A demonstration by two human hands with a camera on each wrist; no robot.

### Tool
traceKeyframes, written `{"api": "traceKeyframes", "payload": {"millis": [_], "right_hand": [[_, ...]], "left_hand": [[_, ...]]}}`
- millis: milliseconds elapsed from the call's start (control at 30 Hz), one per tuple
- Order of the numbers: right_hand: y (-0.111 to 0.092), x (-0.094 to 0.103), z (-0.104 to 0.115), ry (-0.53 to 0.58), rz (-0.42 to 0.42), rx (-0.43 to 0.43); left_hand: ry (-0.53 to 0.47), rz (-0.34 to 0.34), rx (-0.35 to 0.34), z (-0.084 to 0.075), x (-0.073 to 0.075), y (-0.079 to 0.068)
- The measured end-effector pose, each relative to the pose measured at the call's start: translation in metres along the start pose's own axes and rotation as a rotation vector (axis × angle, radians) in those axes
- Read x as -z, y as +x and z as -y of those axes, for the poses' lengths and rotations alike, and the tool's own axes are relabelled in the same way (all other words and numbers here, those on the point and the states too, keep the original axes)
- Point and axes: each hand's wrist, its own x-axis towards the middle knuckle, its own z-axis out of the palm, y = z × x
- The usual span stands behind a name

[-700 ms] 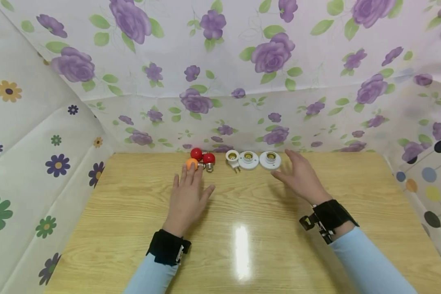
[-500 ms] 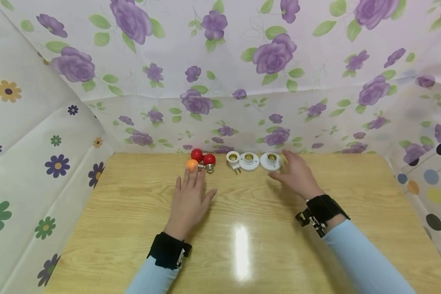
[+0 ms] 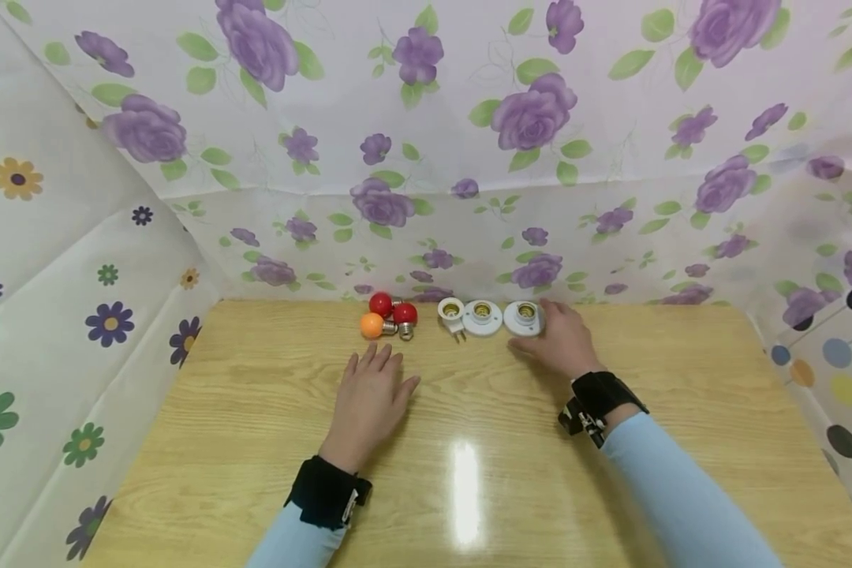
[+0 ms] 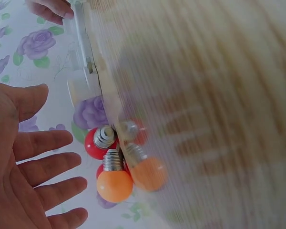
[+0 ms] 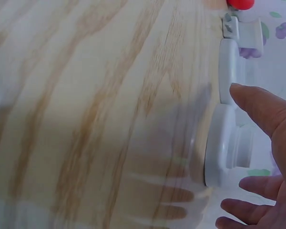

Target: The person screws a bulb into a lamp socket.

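My left hand, palm down with fingers spread, is over the table just in front of an orange light bulb and two red light bulbs. It holds nothing. In the left wrist view the fingertips point toward the orange bulb, apart from it. My right hand is at the right side of a round white lamp socket, thumb in front and fingers behind. Seen from the right wrist, thumb and fingers are spread around this socket, not curled on it.
A second round white socket sits left of the first, beside a white plug-in socket with two prongs. All stand along the back edge of the wooden table, against a flowered cloth.
My right hand has moved left and closer around the right-hand socket. My left hand has drawn back slightly, so the orange bulb shows fully. Bulbs and sockets stay in place.
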Motion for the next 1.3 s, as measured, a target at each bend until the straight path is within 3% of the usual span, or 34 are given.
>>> {"api": "traceKeyframes", "payload": {"millis": [367, 767, 967, 1300], "right_hand": [[0.007, -0.015, 0.006, -0.048, 0.002, -0.045], [0.01, -0.019, 0.009, -0.117, -0.068, -0.114], [0.012, -0.015, 0.012, -0.126, -0.061, -0.164], [0.014, -0.014, 0.009, -0.11, -0.032, -0.149]], "left_hand": [[-0.012, -0.013, -0.007, -0.004, -0.001, -0.001], [-0.007, -0.028, -0.014, -0.005, -0.001, 0.0], [-0.001, -0.023, -0.014, -0.004, -0.001, 0.001], [0.004, -0.037, -0.013, 0.001, -0.002, 0.001]]}}
